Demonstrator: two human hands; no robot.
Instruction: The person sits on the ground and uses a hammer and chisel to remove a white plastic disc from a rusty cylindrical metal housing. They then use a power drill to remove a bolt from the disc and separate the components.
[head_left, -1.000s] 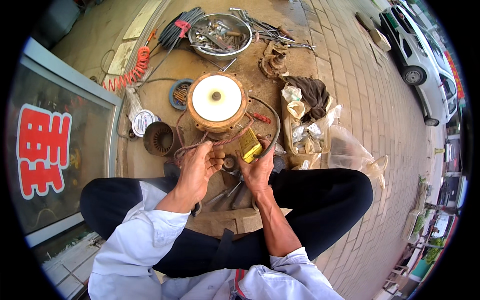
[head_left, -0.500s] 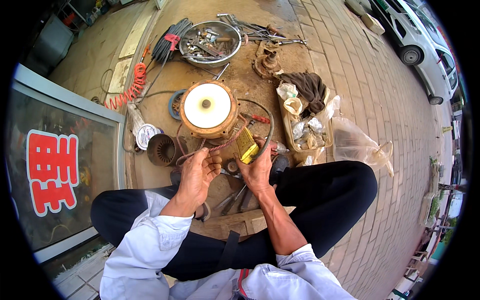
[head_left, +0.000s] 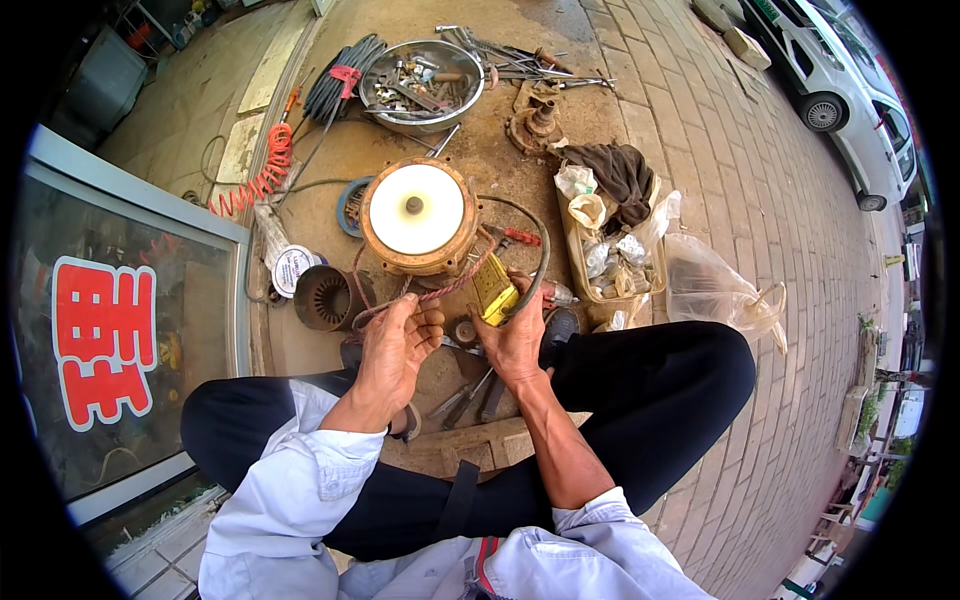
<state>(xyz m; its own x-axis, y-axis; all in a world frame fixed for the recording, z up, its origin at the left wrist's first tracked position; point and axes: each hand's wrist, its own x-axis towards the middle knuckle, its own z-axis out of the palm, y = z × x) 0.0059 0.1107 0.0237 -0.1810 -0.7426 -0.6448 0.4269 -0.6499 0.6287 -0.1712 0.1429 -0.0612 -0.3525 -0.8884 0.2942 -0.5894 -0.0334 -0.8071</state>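
Note:
In front of me stands a round rusty motor-like housing point(head_left: 462, 240) with a white disc point(head_left: 416, 210) on top and a short shaft end at its centre. My left hand point(head_left: 398, 350) is closed, thumb and fingertips pinching a reddish twisted cord point(head_left: 447, 290) beside the housing's near side. My right hand point(head_left: 514, 338) is wrapped round a yellow boxy thing point(head_left: 493, 290), whose exact kind I cannot make out. A dark cable point(head_left: 540, 235) curves from the housing down to the right hand; whether the fingers grip it too is hidden.
A rusty slotted cylinder point(head_left: 328, 298) and a white-lidded tub point(head_left: 294, 268) stand left. Farther off are a metal bowl point(head_left: 470, 110) of parts, coiled black cable point(head_left: 335, 90) and loose tools. A bin point(head_left: 660, 275) of bags sits right. A glass door point(head_left: 200, 330) borders the left.

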